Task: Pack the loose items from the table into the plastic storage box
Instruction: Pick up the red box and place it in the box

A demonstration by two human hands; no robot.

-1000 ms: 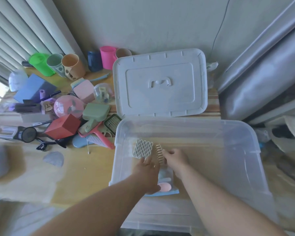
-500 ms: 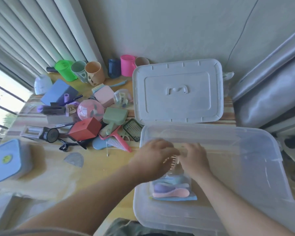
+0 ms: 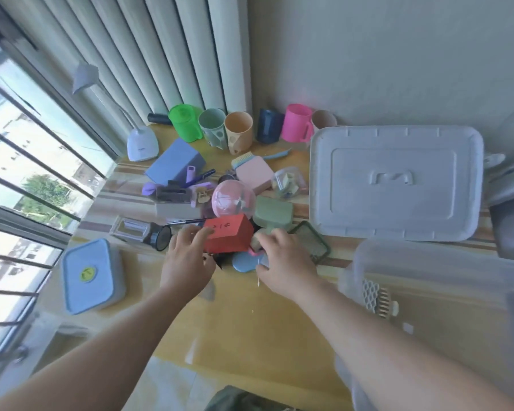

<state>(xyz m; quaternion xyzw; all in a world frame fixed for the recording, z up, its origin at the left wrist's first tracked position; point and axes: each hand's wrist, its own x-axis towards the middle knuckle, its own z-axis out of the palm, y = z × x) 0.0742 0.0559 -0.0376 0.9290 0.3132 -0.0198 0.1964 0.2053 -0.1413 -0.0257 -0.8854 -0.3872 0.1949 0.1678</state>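
The clear plastic storage box [image 3: 428, 262] stands at the right, with a white lattice piece [image 3: 370, 290] and a comb [image 3: 386, 302] inside. Its white lid [image 3: 395, 182] lies behind it. A heap of loose items fills the table's middle. My left hand [image 3: 187, 259] is spread, fingertips touching the left side of a red box [image 3: 229, 234]. My right hand [image 3: 282, 259] rests over a pink-handled brush [image 3: 254, 250] and a blue oval piece [image 3: 245, 262] just right of the red box; whether it grips anything is hidden.
Several cups [image 3: 239, 132] line the back wall. A blue lidded container [image 3: 91, 274] sits at the left, a white lamp base [image 3: 141, 142] behind it. A pink ball [image 3: 232, 198], green brush [image 3: 273, 213], dark mesh tray [image 3: 313, 243] and blue block [image 3: 174, 164] lie in the heap.
Both hands left the storage box and moved left to the heap around the red box. The lattice piece and comb stayed in the box. The view swung left.
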